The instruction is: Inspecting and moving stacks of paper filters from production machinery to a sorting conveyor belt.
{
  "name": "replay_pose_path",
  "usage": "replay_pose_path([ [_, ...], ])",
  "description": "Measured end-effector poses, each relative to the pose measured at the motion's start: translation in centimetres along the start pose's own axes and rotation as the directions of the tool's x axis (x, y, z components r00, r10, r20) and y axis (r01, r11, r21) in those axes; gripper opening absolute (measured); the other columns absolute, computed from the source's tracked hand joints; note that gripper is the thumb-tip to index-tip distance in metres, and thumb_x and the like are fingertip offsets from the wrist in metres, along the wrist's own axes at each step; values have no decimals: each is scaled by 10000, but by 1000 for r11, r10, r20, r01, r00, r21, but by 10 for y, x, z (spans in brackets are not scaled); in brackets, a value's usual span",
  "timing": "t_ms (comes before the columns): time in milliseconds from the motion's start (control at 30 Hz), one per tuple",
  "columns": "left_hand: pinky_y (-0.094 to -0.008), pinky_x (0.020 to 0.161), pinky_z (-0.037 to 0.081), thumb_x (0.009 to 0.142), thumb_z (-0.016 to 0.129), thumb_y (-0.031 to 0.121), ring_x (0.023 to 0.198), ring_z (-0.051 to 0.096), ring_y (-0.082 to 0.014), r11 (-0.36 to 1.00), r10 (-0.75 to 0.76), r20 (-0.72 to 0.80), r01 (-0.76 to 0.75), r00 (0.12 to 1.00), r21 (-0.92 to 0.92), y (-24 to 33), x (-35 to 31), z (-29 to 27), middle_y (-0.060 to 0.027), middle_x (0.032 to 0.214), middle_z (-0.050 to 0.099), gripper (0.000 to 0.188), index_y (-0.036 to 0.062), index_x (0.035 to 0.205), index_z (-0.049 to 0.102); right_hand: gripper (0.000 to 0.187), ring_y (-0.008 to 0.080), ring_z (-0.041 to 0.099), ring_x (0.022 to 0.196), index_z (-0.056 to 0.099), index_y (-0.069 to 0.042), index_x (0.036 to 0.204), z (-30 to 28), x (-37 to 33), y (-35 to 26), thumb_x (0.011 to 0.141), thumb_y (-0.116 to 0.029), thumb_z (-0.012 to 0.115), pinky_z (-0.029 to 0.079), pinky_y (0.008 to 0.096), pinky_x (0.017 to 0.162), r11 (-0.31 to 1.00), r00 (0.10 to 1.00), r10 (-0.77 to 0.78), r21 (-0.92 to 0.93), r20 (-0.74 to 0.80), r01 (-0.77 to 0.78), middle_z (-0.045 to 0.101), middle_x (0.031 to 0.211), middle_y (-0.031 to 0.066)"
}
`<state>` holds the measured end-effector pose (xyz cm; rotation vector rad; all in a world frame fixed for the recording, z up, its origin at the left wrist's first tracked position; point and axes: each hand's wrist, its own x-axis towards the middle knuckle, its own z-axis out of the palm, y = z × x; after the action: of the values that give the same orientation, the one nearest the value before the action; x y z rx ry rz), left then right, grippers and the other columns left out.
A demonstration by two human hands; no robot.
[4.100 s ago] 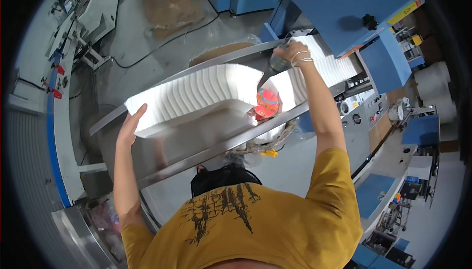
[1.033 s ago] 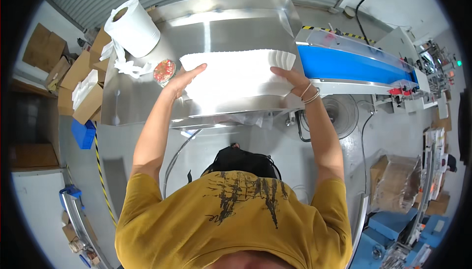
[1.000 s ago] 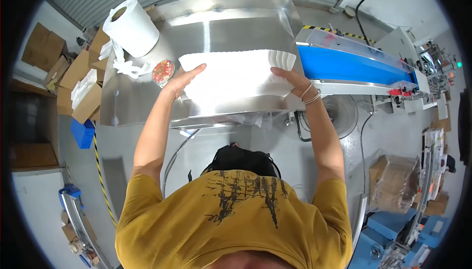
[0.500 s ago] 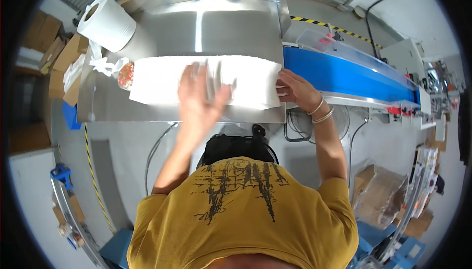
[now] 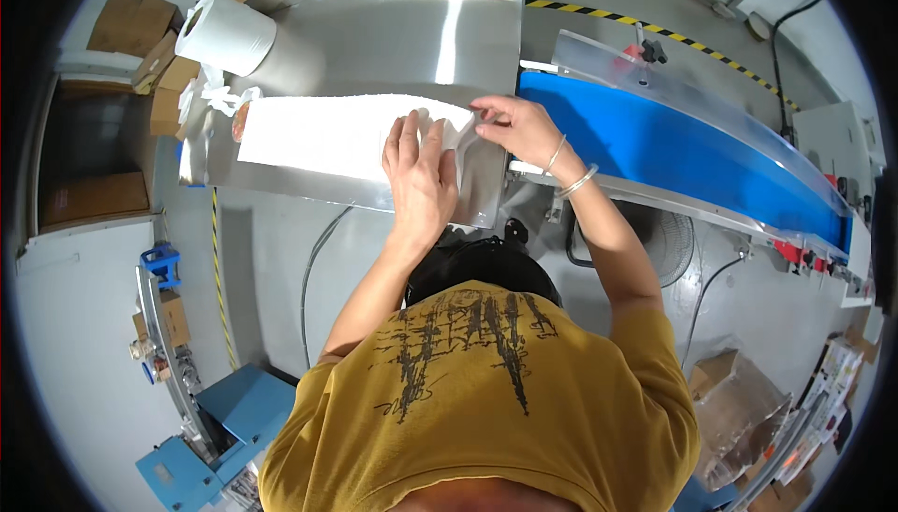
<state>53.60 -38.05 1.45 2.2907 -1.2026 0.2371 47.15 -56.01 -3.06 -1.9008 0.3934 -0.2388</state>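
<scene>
A long strip of white paper towel point(image 5: 313, 133) lies across the metal table, its right end lifted and curling. My left hand point(image 5: 421, 171) rests flat on it near that end, fingers stretched out and slightly apart. At the far right corner, my right hand point(image 5: 519, 129) has its fingertips and thumb closed on the paper's edge. A red-patterned thing point(image 5: 240, 123) pokes out from the strip's left end; the rest of it is hidden, so I cannot tell its kind.
A big white paper roll point(image 5: 227, 33) lies at the table's far left, crumpled white paper point(image 5: 223, 96) beside it. The metal table point(image 5: 374, 54) adjoins a blue conveyor belt point(image 5: 655, 143) on the right. A fan point(image 5: 669, 241) stands below the belt. Cardboard boxes point(image 5: 136, 21) sit at the left.
The paper strip's right end has been drawn leftward and lifted. My left hand has settled near that end, and my right hand has closed on its edge. The view has turned and shifted.
</scene>
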Motion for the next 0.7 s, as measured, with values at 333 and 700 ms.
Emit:
replay_pose_path([
  [333,-482,1021,372,776,634,-20,1267,394,-430,1000,-10,-66,8,998,-28,6,-6,8,-203,1343,475,361,84,1120,666,363,108,625,831,603,-52,1136,-9,-1,-1,789,4,696,525,262,757,972,983,-176,169,59,164,611,1030,57],
  [700,-543,1057,245,771,641,-12,1334,282,-455,997,-29,-52,25,998,-67,4,-6,4,-187,1415,403,323,167,1025,730,397,195,592,983,610,-127,1106,-12,5,3,739,-76,754,512,312,837,968,963,-180,213,202,137,584,1098,44],
])
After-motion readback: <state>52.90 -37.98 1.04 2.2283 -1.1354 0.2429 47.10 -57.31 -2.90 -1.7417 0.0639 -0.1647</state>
